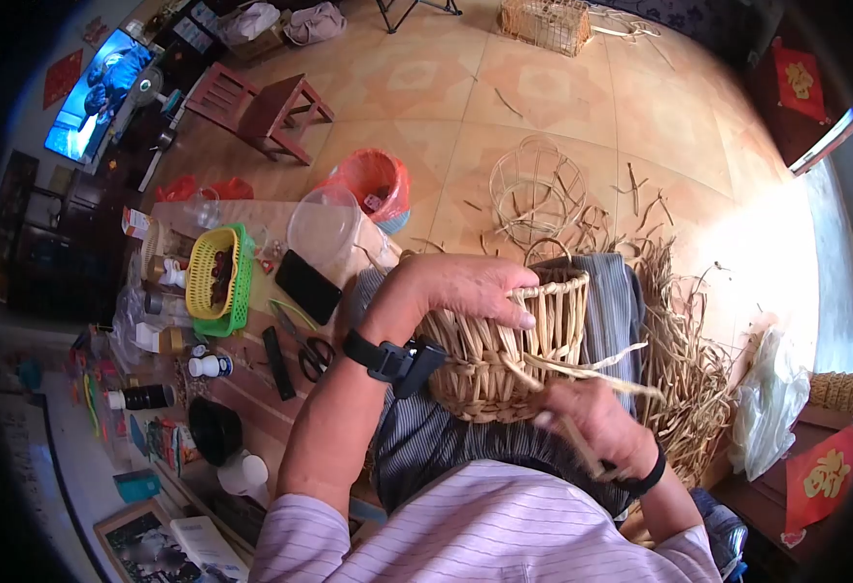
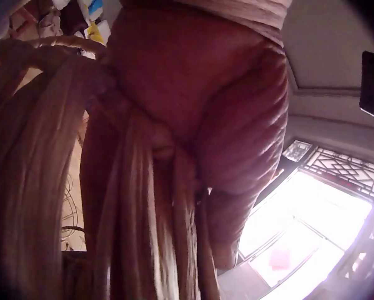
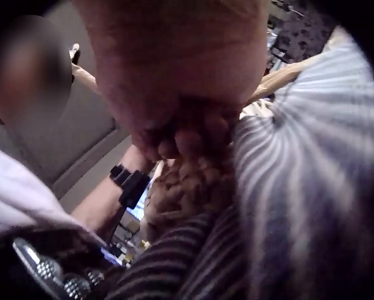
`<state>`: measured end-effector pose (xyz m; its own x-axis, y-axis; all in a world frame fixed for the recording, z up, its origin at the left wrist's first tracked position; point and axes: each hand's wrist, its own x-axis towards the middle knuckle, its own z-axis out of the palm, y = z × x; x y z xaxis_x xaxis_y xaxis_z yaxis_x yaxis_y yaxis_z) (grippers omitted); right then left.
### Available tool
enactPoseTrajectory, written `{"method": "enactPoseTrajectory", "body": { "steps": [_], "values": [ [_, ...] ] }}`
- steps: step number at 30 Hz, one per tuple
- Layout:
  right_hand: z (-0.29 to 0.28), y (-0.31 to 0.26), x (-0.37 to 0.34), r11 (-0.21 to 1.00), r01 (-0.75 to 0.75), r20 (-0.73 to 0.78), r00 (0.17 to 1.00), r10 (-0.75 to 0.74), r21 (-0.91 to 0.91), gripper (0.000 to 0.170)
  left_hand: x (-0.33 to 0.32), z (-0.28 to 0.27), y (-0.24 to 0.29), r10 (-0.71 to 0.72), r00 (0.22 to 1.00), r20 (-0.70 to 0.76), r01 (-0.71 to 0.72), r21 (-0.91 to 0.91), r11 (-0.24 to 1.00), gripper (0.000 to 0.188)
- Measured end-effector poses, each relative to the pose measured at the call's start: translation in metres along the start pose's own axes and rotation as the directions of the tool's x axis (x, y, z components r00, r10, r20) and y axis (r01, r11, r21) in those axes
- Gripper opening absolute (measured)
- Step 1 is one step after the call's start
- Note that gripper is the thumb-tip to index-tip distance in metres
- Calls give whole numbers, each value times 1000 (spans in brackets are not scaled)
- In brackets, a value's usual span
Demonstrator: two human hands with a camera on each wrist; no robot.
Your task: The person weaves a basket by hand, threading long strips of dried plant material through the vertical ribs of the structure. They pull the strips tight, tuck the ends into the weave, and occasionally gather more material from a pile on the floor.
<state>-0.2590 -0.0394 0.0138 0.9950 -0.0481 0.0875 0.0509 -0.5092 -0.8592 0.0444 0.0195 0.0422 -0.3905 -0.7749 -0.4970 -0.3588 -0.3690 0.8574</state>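
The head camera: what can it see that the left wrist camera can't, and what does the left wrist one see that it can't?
Only the head camera shows the bright blue-lit flat television, the black-handled metal scissors and the person's bare right hand.

Only the left wrist camera shows the pale patterned lattice panel above a bright opening.

Both show the person's bare left hand and the tan basket of woven plant strips it holds, seen very close from the wrist.
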Motion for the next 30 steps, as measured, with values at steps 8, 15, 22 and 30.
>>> {"method": "enactPoseTrajectory", "body": {
  "steps": [8,15,22,30],
  "values": [
    [-5,49,-3,960,26,-148,989,16,280,19,1,2,-1,-2,1000,16,3,-45,999,44],
    [-6,47,-7,837,-133,-109,969,224,531,43,-5,-4,23,-37,996,78,26,135,991,58],
    [-6,24,-6,691,-77,-256,895,366,719,36,-3,-1,20,-85,995,61,78,108,991,55],
    [4,-21,4,483,-48,-274,773,572,874,22,-4,-3,27,-73,995,64,63,154,986,49]
  ]
}}
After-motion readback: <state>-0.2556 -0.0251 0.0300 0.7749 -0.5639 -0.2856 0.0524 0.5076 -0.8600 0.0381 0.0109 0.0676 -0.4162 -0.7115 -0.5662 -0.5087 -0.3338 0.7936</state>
